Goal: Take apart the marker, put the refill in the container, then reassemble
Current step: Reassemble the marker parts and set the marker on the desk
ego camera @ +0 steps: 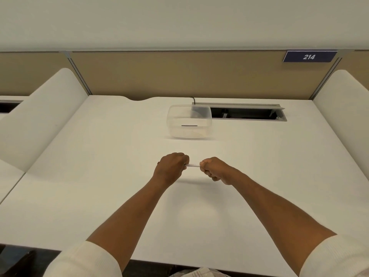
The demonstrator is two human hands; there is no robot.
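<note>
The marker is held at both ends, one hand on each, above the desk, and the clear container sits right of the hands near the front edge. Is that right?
Not quite. In the head view the left hand and right hand do grip the marker by its ends above the desk, but the clear container sits beyond the hands, toward the back of the desk, not right of them near the front edge.
</note>
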